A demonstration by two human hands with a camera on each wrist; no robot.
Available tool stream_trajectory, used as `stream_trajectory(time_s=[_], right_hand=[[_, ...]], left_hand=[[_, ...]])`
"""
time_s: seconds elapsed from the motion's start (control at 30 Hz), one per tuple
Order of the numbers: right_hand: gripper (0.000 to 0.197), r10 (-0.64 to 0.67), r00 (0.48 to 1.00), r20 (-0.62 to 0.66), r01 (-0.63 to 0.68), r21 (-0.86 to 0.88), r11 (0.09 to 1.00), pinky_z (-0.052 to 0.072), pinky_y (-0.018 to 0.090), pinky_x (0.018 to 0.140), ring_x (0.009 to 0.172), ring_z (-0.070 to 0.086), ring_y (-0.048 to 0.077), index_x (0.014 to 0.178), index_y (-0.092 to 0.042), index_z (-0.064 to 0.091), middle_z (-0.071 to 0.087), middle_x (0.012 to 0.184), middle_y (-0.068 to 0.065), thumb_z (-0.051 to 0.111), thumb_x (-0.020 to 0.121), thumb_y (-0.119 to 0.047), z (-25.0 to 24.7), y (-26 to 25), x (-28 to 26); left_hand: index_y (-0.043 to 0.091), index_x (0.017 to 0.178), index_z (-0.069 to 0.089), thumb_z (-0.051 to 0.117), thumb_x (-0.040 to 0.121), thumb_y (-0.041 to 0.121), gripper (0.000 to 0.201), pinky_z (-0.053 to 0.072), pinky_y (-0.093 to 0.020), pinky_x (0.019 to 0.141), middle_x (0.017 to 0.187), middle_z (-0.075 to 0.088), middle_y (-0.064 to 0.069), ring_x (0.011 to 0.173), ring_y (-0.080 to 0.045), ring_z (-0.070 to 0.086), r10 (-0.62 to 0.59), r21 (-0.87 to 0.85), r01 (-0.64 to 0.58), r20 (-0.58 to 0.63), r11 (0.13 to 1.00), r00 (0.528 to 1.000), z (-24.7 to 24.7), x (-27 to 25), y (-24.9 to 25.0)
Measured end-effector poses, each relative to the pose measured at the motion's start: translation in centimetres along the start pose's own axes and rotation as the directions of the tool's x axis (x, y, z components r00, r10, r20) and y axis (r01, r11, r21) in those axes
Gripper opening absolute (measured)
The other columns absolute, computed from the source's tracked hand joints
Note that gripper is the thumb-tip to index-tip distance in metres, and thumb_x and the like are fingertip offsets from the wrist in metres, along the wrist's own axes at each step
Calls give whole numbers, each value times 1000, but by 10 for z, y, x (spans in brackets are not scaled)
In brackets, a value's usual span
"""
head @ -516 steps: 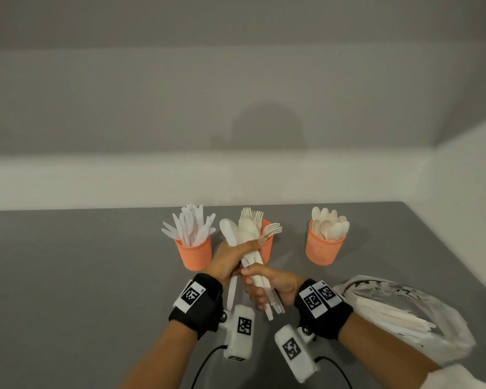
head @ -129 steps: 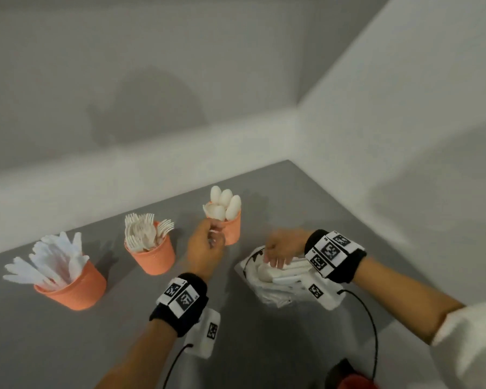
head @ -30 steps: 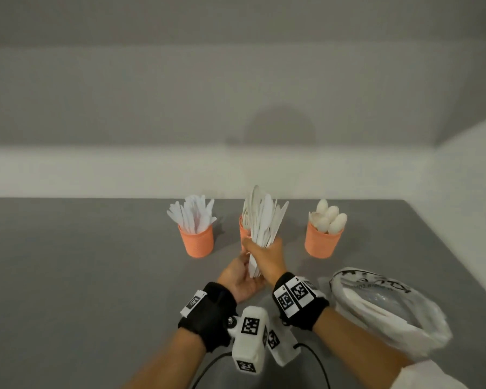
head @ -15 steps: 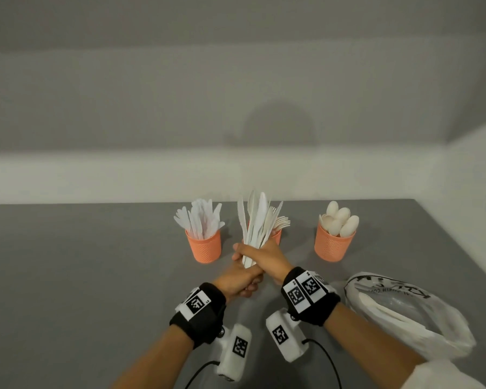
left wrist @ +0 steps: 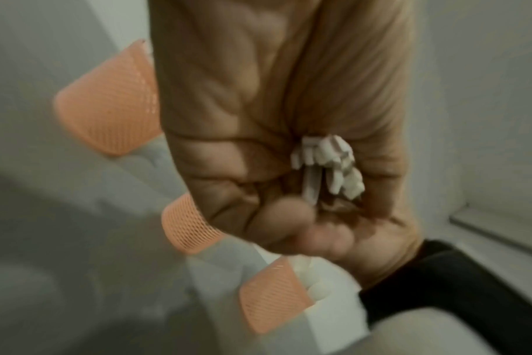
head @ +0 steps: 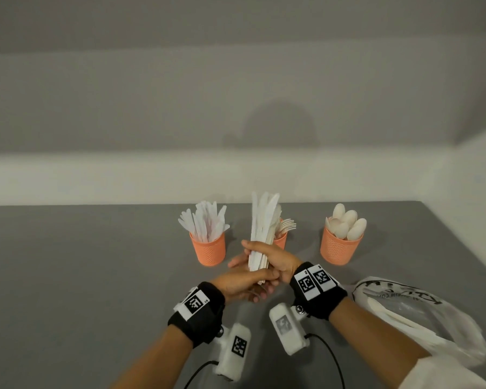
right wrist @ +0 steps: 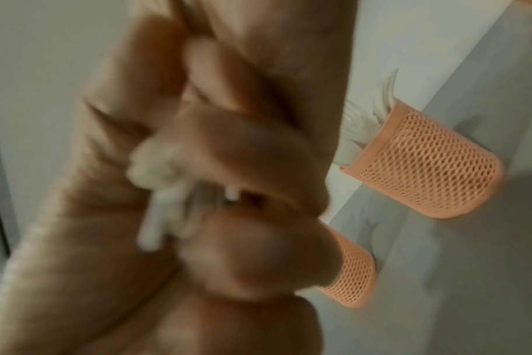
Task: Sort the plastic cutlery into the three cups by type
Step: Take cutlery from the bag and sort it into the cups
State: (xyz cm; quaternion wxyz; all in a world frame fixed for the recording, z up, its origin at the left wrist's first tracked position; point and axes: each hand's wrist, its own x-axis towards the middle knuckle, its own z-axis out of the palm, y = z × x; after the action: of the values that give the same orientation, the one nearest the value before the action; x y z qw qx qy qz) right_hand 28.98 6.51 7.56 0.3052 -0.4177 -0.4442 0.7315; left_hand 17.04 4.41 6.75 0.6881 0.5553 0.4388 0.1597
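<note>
Three orange mesh cups stand in a row at the back of the grey table: the knife cup (head: pixel 208 248) on the left, the fork cup (head: pixel 281 239) in the middle, the spoon cup (head: pixel 340 248) on the right. In front of the fork cup my right hand (head: pixel 272 256) grips a bundle of white cutlery (head: pixel 263 220), held upright and partly hiding the forks. My left hand (head: pixel 247 283) curls around the bundle's lower ends from below. The left wrist view shows the handle ends (left wrist: pixel 328 165) sticking out between the two hands. Both wrist views are blurred.
A clear plastic bag (head: pixel 421 318) with more white cutlery in it lies on the table at the right, beside my right forearm. White walls close off the back and right side. Bare grey table (head: pixel 82 276) stretches to the left.
The fanned-out bundle has drawn together into a tighter upright stack. My left hand has closed in under its handle ends. Both hands stay in front of the fork cup.
</note>
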Motion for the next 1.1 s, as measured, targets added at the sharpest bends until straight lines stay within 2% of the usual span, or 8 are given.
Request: stream_trajectory(time_s=[0.07, 0.17, 0.37, 0.53, 0.73, 0.8, 0.93, 1.1], right_hand=[[12, -53, 975, -216, 90, 165, 982, 55, 29, 64, 54, 63, 14, 82, -13, 57, 61, 55, -2, 58, 90, -22, -2, 2, 4], [12, -155, 890, -429, 231, 132, 964, 36, 17, 36, 30, 37, 8, 81, -12, 54, 40, 37, -6, 55, 89, -3, -13, 3, 6], [9, -218, 806, -551, 136, -187, 973, 27, 16, 33, 29, 33, 6, 80, -10, 54, 44, 46, 0, 60, 83, -4, -18, 21, 12], [12, -294, 835, -465, 188, -263, 946, 33, 20, 35, 32, 40, 5, 88, -16, 57, 49, 53, 3, 67, 83, -12, -12, 30, 17], [25, -213, 913, -349, 174, -139, 975, 38, 19, 37, 38, 46, 5, 110, -5, 53, 53, 59, 1, 63, 87, -7, -23, 33, 10], [18, -182, 933, -311, 166, -78, 983, 40, 19, 38, 39, 47, 7, 102, -6, 55, 54, 54, -3, 64, 87, -9, -26, 34, 7], [11, -133, 950, -282, 142, 12, 990, 39, 18, 38, 37, 43, 7, 80, -11, 55, 48, 48, -3, 61, 89, -14, -25, 35, 3], [18, -190, 942, -278, 172, -90, 981, 38, 19, 37, 36, 44, 6, 104, -6, 51, 50, 45, -7, 61, 89, -10, -24, 33, 8]], left_hand=[[19, 84, 57, 59, 89, 29, 12, 45, -14, 54, 78, 60, 3, 64, -7, 57, -23, 46, 24, -14, 999, 1000, -8, 1, -6], [19, 87, 57, 61, 88, 30, 12, 47, -13, 52, 86, 61, 2, 70, -8, 59, -5, 72, 17, -165, 997, 986, -22, 3, -12], [14, 90, 59, 54, 92, 18, 6, 44, -17, 58, 77, 61, 0, 63, -9, 56, 228, 17, -254, -498, 967, 836, -29, 12, 8], [14, 72, 61, 67, 84, 22, 15, 42, -18, 48, 60, 57, -2, 48, -9, 49, 299, 58, -329, -590, 942, 750, -14, 29, 22], [12, 62, 56, 60, 89, 13, 28, 45, -24, 49, 48, 53, -3, 40, -11, 47, 281, 88, -290, -614, 953, 738, -15, 38, 18], [10, 64, 54, 54, 91, 8, 27, 43, -21, 44, 51, 53, -4, 36, -7, 46, 271, 91, -280, -644, 956, 716, -16, 38, 20], [8, 72, 55, 53, 92, 15, 21, 43, -19, 48, 62, 55, -5, 48, -11, 50, 237, 32, -269, -577, 963, 781, -21, 35, 23], [7, 73, 58, 71, 80, 24, 22, 51, -26, 58, 53, 57, 0, 49, -12, 53, 246, 82, -243, -560, 967, 791, -15, 38, 18]])
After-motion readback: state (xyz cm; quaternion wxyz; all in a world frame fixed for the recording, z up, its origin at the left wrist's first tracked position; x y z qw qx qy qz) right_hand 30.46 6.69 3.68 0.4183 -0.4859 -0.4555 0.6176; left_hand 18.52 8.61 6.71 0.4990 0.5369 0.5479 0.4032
